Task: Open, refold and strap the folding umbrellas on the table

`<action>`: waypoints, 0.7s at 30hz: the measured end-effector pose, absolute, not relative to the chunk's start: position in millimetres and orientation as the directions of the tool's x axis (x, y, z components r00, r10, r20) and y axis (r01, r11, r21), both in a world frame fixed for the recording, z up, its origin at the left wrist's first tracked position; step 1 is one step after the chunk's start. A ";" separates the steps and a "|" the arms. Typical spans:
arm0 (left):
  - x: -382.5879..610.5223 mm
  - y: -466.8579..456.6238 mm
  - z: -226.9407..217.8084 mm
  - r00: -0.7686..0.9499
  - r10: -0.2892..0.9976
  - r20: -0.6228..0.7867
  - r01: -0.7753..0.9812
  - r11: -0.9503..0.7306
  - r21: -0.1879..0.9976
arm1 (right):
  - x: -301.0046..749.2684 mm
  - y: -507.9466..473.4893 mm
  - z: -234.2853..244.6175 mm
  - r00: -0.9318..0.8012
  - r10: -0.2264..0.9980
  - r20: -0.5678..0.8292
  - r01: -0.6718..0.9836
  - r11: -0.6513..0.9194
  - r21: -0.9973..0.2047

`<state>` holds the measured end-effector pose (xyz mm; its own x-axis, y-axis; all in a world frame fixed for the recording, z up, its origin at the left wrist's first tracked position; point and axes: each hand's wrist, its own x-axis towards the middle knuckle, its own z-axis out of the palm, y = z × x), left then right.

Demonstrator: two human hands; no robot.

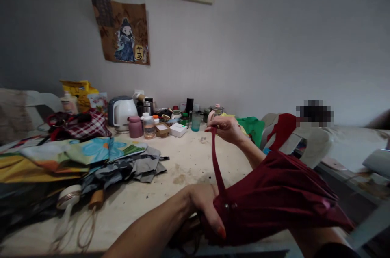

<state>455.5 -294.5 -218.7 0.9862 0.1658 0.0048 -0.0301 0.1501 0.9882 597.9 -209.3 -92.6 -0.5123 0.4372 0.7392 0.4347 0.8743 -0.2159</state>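
Note:
A dark red folding umbrella [274,193], its cloth loosely gathered, lies across my view at the lower right. My left hand [209,205] is closed around its handle end, the thumb pressed on the red cloth near a snap button. The closing strap [215,160] stands up from the umbrella, pulled taut. My right hand [224,127] pinches the strap's upper end between thumb and fingers. My right forearm passes behind the umbrella and is partly hidden by it. The umbrella's handle is mostly out of sight under my left hand.
Several folded umbrellas [100,156] lie on the table [185,168] at left, handles toward me. Along the wall stand a white kettle [124,111], a pink jar [135,126], a teal cup [196,122] and small boxes. A pixelated patch and chair [313,144] are at right.

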 end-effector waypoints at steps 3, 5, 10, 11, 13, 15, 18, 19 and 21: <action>453.7 -293.7 -218.6 0.982 0.188 0.001 -0.041 0.206 0.978 | 597.6 -204.2 -99.3 -0.675 0.448 0.587 0.401 0.890 -0.217; 454.1 -293.0 -220.1 0.980 0.200 -0.006 -0.038 0.215 0.976 | 598.0 -198.8 -114.6 -0.737 0.468 0.488 0.407 0.883 -0.233; 458.1 -290.6 -225.8 0.989 0.129 0.067 -0.087 0.157 0.984 | 604.8 -182.5 -149.2 -0.632 0.600 0.491 0.499 0.800 -0.334; 459.0 -290.4 -226.5 0.987 0.133 0.093 -0.114 0.158 0.981 | 605.6 -178.9 -151.7 -0.594 0.619 0.514 0.493 0.785 -0.376; 460.2 -290.8 -227.0 0.973 0.190 0.134 -0.170 0.186 0.968 | 603.5 -171.8 -152.9 -0.544 0.648 0.533 0.463 0.762 -0.454; 460.2 -291.9 -226.1 0.961 0.239 0.141 -0.198 0.234 0.952 | 595.6 -166.4 -152.3 -0.533 0.673 0.512 0.442 0.738 -0.510; 456.3 -292.9 -220.9 0.959 0.251 0.129 -0.194 0.253 0.948 | 580.0 -165.7 -155.9 -0.593 0.687 0.421 0.433 0.712 -0.553; 453.9 -292.5 -218.2 0.958 0.249 0.144 -0.203 0.231 0.952 | 577.1 -168.1 -158.8 -0.623 0.686 0.376 0.436 0.704 -0.561; 447.7 -290.5 -212.0 0.940 0.279 0.194 -0.252 0.191 0.949 | 578.9 -176.8 -166.2 -0.670 0.683 0.291 0.458 0.689 -0.563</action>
